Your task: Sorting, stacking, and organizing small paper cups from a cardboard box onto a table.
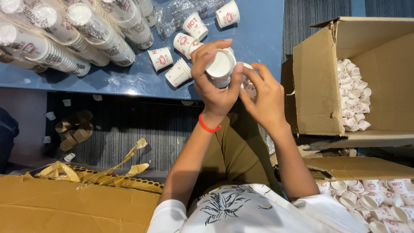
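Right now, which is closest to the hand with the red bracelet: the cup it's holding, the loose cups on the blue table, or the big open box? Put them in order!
From the left hand, in the head view:
1. The white paper cup, held in its fingers.
2. The loose cups lying on the blue table, just beyond and to the left.
3. The open cardboard box of cups, far to the right.

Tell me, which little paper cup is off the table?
The white cup held by the left hand, with the right hand beside it. The other loose cups lie on the blue table.
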